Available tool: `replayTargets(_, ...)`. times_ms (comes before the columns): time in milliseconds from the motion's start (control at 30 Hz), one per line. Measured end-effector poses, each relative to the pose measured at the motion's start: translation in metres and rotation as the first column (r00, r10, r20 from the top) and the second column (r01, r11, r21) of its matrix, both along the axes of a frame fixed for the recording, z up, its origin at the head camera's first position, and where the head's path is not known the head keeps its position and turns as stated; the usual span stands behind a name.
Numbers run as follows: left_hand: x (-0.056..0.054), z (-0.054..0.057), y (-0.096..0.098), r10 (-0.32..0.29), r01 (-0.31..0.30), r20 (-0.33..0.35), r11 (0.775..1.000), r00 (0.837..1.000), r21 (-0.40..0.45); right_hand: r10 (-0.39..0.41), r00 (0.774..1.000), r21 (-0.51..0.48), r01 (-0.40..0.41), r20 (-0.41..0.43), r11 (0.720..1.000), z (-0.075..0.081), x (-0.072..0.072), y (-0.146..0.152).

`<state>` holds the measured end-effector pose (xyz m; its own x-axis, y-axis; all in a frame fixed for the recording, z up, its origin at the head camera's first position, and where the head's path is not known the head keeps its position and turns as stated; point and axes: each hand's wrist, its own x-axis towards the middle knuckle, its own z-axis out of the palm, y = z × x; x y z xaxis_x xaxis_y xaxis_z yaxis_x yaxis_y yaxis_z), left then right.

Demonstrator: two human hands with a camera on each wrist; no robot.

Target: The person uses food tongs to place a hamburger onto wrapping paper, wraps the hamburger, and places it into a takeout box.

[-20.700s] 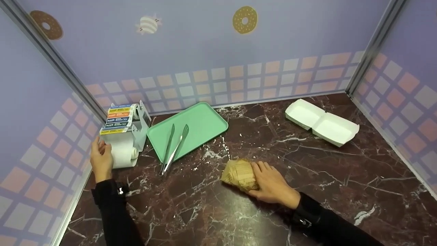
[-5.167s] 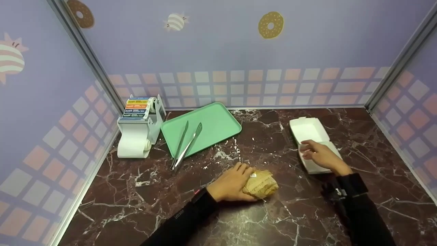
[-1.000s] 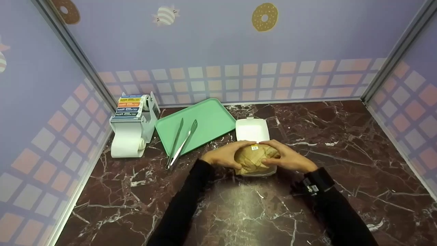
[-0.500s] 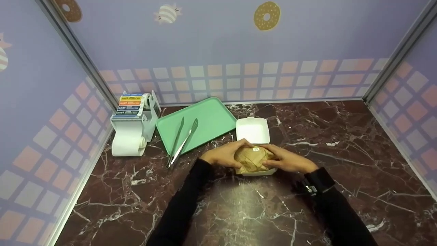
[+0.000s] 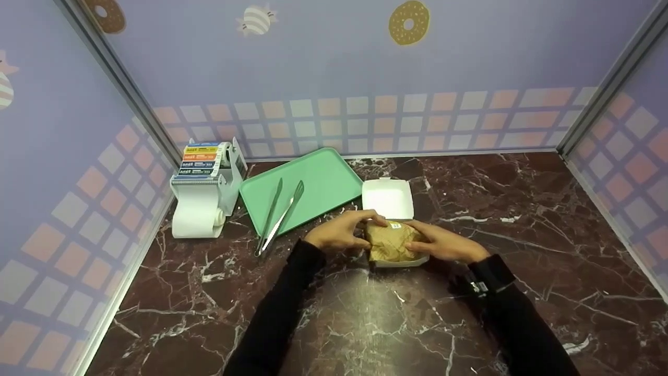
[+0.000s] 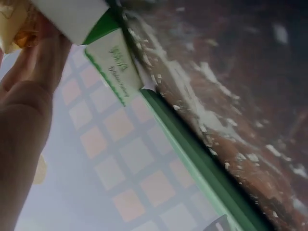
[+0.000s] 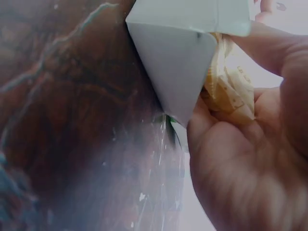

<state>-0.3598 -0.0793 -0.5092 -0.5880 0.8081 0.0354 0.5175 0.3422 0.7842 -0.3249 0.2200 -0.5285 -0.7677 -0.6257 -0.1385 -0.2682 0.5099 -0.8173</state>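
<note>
Curved fingers of the left hand (image 5: 340, 230) and right hand (image 5: 444, 243) clasped a rounded tan paper parcel (image 5: 392, 243) in the near half of an unfolded white cardboard box (image 5: 387, 198) on the marbled maroon bench (image 5: 522, 235).

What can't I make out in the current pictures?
Head: contents of the paper parcel, wrapped up.
Head: print on the white label, too small.
Head: near floor of the box, hidden by the paper parcel.
Left wrist: lettering on the box, blurred; most of the paper parcel, cut off top left.
</note>
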Motion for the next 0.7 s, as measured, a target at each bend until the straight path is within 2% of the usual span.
replayTargets(100, -0.0016, 0.0000, -0.0016, -0.003, 0.003, -0.009, 1.000, 1.000, 0.000, -0.003, 1.000, -0.005, 0.003, 0.025, 1.000, 0.0000, -0.0003, 0.0007)
replayTargets(300, -0.0045, 0.0002, -0.0046, 0.038, -0.038, 0.004, 0.997, 0.999, 0.072, 0.002, 1.000, -0.017, -0.002, 0.030, 1.000, -0.0007, -0.0022, 0.0009)
replayTargets(467, -0.0035, 0.0032, -0.0038, 0.035, -0.035, -0.008, 0.998, 0.999, 0.048, -0.006, 0.999, -0.021, 0.007, 0.040, 1.000, -0.0032, -0.0038, 0.0012)
replayTargets(700, -0.0038, -0.0008, -0.0013, 0.062, -0.062, 0.005, 0.998, 0.998, 0.023, -0.010, 0.999, -0.037, 0.011, 0.040, 0.999, -0.0037, -0.0020, 0.0021)
